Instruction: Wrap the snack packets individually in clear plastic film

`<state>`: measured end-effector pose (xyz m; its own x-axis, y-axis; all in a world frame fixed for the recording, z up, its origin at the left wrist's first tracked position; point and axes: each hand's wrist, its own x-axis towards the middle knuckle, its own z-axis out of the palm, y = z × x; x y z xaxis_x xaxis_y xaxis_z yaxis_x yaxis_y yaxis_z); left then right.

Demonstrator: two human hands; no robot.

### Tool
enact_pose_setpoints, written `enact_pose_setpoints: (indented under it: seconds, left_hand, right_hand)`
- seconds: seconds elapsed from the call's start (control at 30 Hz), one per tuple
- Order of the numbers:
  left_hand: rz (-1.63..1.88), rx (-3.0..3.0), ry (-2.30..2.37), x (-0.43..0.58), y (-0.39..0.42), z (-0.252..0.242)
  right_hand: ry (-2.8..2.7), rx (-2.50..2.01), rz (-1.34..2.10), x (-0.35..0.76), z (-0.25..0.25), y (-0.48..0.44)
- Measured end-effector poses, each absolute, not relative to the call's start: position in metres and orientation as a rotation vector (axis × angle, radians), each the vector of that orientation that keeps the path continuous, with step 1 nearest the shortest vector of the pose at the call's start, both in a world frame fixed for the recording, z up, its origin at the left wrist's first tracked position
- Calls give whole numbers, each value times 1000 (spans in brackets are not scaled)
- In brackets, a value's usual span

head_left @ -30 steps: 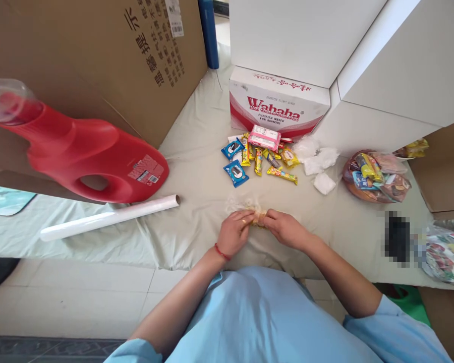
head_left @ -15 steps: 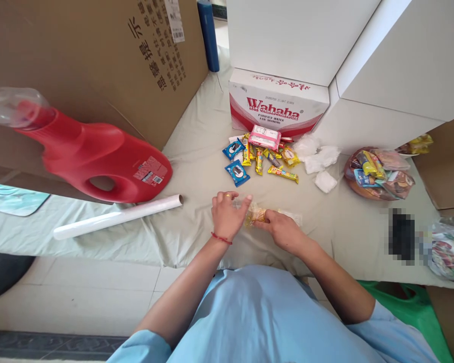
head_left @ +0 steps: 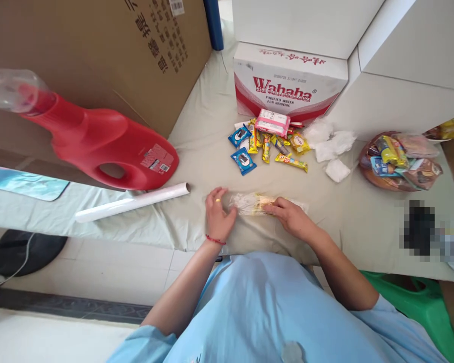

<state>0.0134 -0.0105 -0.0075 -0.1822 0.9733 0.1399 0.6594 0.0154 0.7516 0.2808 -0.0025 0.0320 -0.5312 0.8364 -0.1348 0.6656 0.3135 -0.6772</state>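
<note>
In the head view, the clear plastic-wrapped packet (head_left: 245,203) now lies stretched out on the tabletop (head_left: 204,138) between both grips, so it seems straighter; a second ago they bunched over it. The left grip (head_left: 219,218), then on the packet, is now spread wide and empty beside its left end. The right grip (head_left: 293,218) has bent fingers touching the packet; whether they pinch it, I cannot tell.
</note>
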Motion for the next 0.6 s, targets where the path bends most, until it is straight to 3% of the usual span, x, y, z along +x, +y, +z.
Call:
enact_pose_setpoints:
  seconds: [0.23,0.6]
  left_hand:
    - [569,1888,1736,23,14,9]
    - [822,1603,1396,82,-7,49]
  right_hand:
    - [-2324,-1299,1077,283,42,-11]
    - [-2319,-1255,1002,273,44,-14]
